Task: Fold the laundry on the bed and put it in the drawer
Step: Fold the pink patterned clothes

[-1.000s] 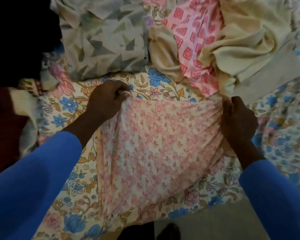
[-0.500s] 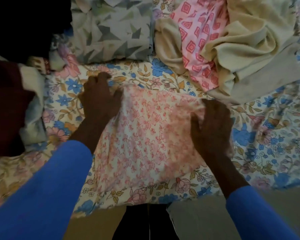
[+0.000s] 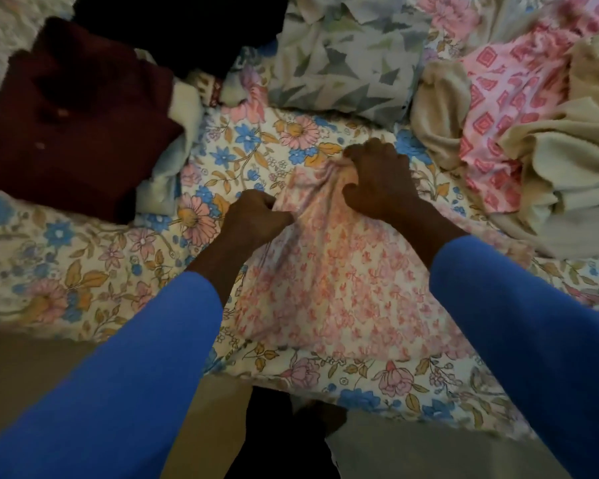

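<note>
Floral bedsheet covers the mattress, and on it the pink-flowered cloth lies with its long axis running from the hands back toward the person. Its far end is bunched and its near hem is spread wide by the bed's edge. The left hand pinches that gathered end with curled fingers, and the right hand grips it just beyond and to the right — the two hands nearly meet. With both at the far end, neither is nearer the hem — the next fold likely draws the cloth back along its length.
</note>
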Demonstrator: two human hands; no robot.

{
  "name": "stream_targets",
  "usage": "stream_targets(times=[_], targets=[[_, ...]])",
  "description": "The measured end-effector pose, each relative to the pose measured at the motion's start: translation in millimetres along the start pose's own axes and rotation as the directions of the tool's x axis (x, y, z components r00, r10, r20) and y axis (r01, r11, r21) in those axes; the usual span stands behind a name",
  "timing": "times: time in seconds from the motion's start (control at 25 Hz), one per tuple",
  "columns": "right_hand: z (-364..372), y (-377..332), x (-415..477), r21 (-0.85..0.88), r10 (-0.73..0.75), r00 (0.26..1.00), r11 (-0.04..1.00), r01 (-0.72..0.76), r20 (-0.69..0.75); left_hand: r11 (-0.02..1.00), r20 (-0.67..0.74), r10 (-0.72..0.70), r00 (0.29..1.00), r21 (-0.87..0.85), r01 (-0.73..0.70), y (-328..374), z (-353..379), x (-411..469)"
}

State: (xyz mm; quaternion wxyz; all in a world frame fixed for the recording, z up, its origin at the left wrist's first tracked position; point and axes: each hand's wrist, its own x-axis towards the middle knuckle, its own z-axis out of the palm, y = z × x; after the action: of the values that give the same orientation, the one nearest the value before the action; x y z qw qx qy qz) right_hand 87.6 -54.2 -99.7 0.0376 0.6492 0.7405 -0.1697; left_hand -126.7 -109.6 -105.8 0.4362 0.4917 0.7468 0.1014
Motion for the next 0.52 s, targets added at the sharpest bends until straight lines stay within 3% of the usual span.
stream_targets(times=[0.08,0.16,0.24,0.32,0.4,0.52], targets=[[-2.1,-22.6,10.0,-0.006,-0.166,0.984,0.986,0.166,0.063,0.988,0.014,0.021,1.0,0.156,-0.023,0.4,3.3,-5.9],[-3.2,-41.7,20.2,-0.166,-0.249,0.96,0.949,0.269,0.128,0.97,-0.04,0.058,0.997,0.237,-0.047,0.4,5.0,-14.5],[-4.8,-57.2,27.1,-0.315,-0.305,0.934,0.882,0.351,0.188,0.991,-0.019,0.038,0.999,0.132,-0.035,-6.7,0.7,-18.1],[-8.4,-66.1,28.5,-0.356,-0.359,0.91,0.839,0.412,0.207,0.998,0.143,-0.006,0.99,0.064,-0.003,-12.5,-4.8,-23.4],[-15.1,-63.0,25.7,-0.274,-0.353,0.92,0.88,0.388,0.169,0.996,0.252,0.017,0.968,0.077,-0.038,-12.5,-10.7,-29.9],[-24.5,-30.6,12.4,0.035,-0.26,0.965,0.965,0.261,-0.023,0.991,0.286,0.067,0.956,-0.134,-0.029,10.0,-16.6,-54.3]])
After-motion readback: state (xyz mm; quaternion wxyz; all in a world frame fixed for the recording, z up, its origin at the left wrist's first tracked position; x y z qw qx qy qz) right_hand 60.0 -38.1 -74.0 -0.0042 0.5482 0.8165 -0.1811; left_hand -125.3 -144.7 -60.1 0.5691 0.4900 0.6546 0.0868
